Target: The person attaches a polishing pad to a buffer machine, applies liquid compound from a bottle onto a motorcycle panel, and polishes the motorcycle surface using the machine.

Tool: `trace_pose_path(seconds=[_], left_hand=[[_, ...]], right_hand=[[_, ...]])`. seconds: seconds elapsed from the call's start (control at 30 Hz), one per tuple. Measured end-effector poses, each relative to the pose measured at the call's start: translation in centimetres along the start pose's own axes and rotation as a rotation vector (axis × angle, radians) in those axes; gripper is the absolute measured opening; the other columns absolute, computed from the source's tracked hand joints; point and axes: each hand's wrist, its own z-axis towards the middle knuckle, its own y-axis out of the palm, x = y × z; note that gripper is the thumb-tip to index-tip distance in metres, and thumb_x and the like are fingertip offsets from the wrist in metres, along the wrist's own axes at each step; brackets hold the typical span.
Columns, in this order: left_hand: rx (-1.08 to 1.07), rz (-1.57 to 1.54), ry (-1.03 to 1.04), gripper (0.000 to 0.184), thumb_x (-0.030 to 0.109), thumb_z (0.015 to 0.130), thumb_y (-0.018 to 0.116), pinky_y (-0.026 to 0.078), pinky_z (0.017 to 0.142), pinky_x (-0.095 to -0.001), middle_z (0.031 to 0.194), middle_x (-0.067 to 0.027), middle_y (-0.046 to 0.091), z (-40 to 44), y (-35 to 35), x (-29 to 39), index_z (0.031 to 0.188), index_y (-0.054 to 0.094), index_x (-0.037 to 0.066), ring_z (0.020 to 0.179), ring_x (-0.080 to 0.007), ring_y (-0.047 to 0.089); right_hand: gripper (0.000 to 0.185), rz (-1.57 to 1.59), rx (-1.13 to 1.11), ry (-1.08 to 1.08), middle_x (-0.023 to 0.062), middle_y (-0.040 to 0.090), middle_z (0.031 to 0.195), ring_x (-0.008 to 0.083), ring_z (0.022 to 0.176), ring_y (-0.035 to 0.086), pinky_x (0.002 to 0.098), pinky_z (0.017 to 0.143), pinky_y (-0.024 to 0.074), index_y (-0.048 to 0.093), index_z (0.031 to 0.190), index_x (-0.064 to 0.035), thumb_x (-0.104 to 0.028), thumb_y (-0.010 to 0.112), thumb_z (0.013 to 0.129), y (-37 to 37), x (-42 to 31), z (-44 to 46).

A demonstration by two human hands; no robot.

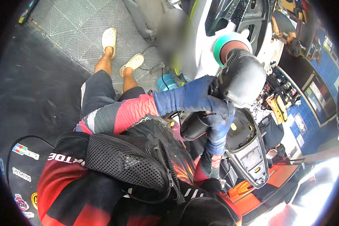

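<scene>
Both my gloved hands are on a power polisher with a grey and black head. My left hand, in a blue knitted glove, is closed at the side of the head. My right hand, also in a blue glove, is wrapped around the black body behind the head. The teal-rimmed, dark red pad faces a white panel and seems to touch it; the contact edge is hidden. My fingertips are mostly out of sight behind the tool and gloves.
A motorbike's black underseat compartment lies beside my right arm. A blue container and a dark cable are near the patterned floor mat. Light clogs stand on the mat. Another person is at the upper right.
</scene>
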Motion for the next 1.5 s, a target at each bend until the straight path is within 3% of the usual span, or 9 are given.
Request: trace_pose_path(seconds=[0.27, 0.37, 0.47, 0.63, 0.77, 1.1, 1.2, 1.43, 1.5], left_hand=[[0.066, 0.014, 0.271, 0.051, 0.024, 0.069, 0.084, 0.051, 0.057, -0.0265, 0.092, -0.0070, 0.069, -0.1, 1.3, -4.0, 0.110, 0.064, 0.001, 0.069, -0.0100, 0.061], [0.111, -0.024, -0.078, 0.046, 0.023, 0.070, 0.084, 0.050, 0.057, -0.0262, 0.083, -0.0046, 0.069, -0.8, 0.9, -3.7, 0.106, 0.066, 0.001, 0.066, -0.0088, 0.061], [0.092, 0.067, 0.252, 0.044, 0.028, 0.072, 0.082, 0.051, 0.063, -0.0251, 0.082, -0.0053, 0.069, -0.6, 1.6, -5.6, 0.102, 0.066, 0.000, 0.068, -0.0080, 0.061], [0.159, -0.024, 0.091, 0.037, 0.024, 0.073, 0.081, 0.051, 0.065, -0.0242, 0.083, -0.0045, 0.069, 0.9, 0.7, -7.2, 0.100, 0.067, 0.001, 0.070, -0.0075, 0.061], [0.131, 0.048, 0.167, 0.038, 0.023, 0.075, 0.080, 0.047, 0.057, -0.0232, 0.079, -0.0019, 0.067, 0.9, 0.2, -5.9, 0.102, 0.065, 0.002, 0.063, -0.0063, 0.058], [0.165, -0.056, 0.265, 0.052, 0.034, 0.075, 0.080, 0.049, 0.078, -0.0269, 0.095, -0.0067, 0.066, 0.2, 1.9, -4.9, 0.110, 0.062, 0.000, 0.088, -0.0121, 0.059], [0.082, 0.133, 0.348, 0.047, 0.033, 0.076, 0.079, 0.049, 0.076, -0.0269, 0.095, -0.0053, 0.066, 0.5, 2.2, -5.8, 0.107, 0.063, 0.000, 0.086, -0.0110, 0.059], [-0.049, 0.041, 0.397, 0.051, 0.045, 0.083, 0.063, 0.051, 0.079, -0.0320, 0.092, -0.0065, 0.064, 0.4, 3.0, -6.7, 0.111, 0.057, 0.002, 0.086, -0.0146, 0.061], [-0.177, 0.245, 0.228, 0.055, 0.048, 0.087, 0.060, 0.051, 0.053, -0.0278, 0.089, -0.0080, 0.062, -0.3, 2.6, -6.0, 0.116, 0.051, 0.002, 0.064, -0.0139, 0.060]], right_hand=[[0.022, -0.185, 0.021, -0.125, 0.0096, 0.067, 0.085, 0.0313, 0.073, 0.062, 0.0426, 0.082, 0.0483, 0.069, 0.089, -0.0035, -0.018, 0.065, 0.072, -0.1, 1.6, -1.2], [0.020, 0.034, 0.018, 0.046, 0.0088, 0.066, 0.083, 0.0272, 0.071, 0.062, 0.0414, 0.080, 0.0491, 0.067, 0.087, -0.0015, -0.015, 0.063, 0.073, -0.1, 2.2, -1.3], [0.015, 0.044, 0.044, -0.082, 0.0062, 0.065, 0.078, 0.0187, 0.072, 0.061, 0.0377, 0.079, 0.0501, 0.064, 0.084, -0.0001, -0.012, 0.060, 0.076, 0.8, 3.6, -1.4], [0.024, 0.329, -0.049, 0.177, 0.0111, 0.069, 0.091, 0.0267, 0.087, 0.063, 0.0382, 0.087, 0.0447, 0.070, 0.091, 0.0000, -0.015, 0.064, 0.073, 0.0, 3.1, -0.1], [0.039, 0.282, 0.010, -0.002, 0.0087, 0.067, 0.086, 0.0171, 0.078, 0.066, 0.0299, 0.071, 0.0533, 0.059, 0.108, 0.0061, -0.002, 0.065, 0.071, 0.3, 5.2, 0.9], [0.026, 0.355, -0.047, -0.060, 0.0117, 0.064, 0.109, 0.0195, 0.091, 0.063, 0.0322, 0.084, 0.0496, 0.060, 0.102, 0.0028, -0.004, 0.061, 0.077, -0.3, 2.4, 1.0], [0.024, -0.003, 0.041, -0.441, 0.0164, 0.063, 0.107, 0.0254, 0.089, 0.064, 0.0370, 0.086, 0.0492, 0.063, 0.097, 0.0048, -0.007, 0.062, 0.077, -0.2, 6.6, 0.4], [0.034, 0.163, 0.084, -0.214, 0.0132, 0.065, 0.104, 0.0224, 0.093, 0.063, 0.0342, 0.082, 0.0505, 0.057, 0.116, 0.0014, -0.015, 0.058, 0.087, -2.2, 6.5, -2.7], [0.041, 0.359, 0.161, -0.215, 0.0153, 0.065, 0.102, 0.0262, 0.093, 0.063, 0.0378, 0.081, 0.0513, 0.053, 0.122, 0.0005, -0.024, 0.052, 0.089, -2.5, 8.1, -4.6]])
